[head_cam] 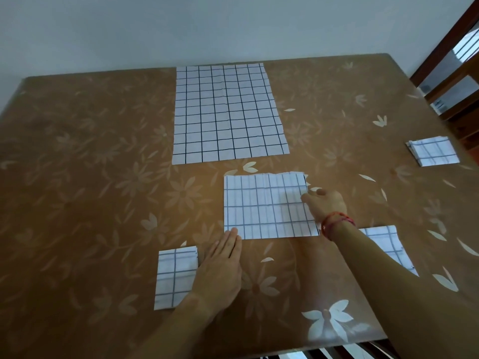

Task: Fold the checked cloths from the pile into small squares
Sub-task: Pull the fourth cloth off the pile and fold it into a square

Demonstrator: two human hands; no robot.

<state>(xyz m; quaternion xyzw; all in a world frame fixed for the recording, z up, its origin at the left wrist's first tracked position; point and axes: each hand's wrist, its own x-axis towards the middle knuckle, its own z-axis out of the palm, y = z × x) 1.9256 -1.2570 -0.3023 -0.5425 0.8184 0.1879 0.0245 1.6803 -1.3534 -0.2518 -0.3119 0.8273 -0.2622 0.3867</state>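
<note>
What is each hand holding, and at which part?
The right hand seems to pinch the half-folded cloth at its right edge. The left hand holds nothing; its straight fingertips press the cloth's near left corner.

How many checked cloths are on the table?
5: spread cloth, far side; half-folded cloth, centre; near-left folded square; far-right folded square; partly hidden cloth, behind right forearm. Others may be stacked beneath.

Left hand (220, 265) lies flat, fingers straight; outstretched right hand (325, 206) pinches the cloth (264, 206).
</note>
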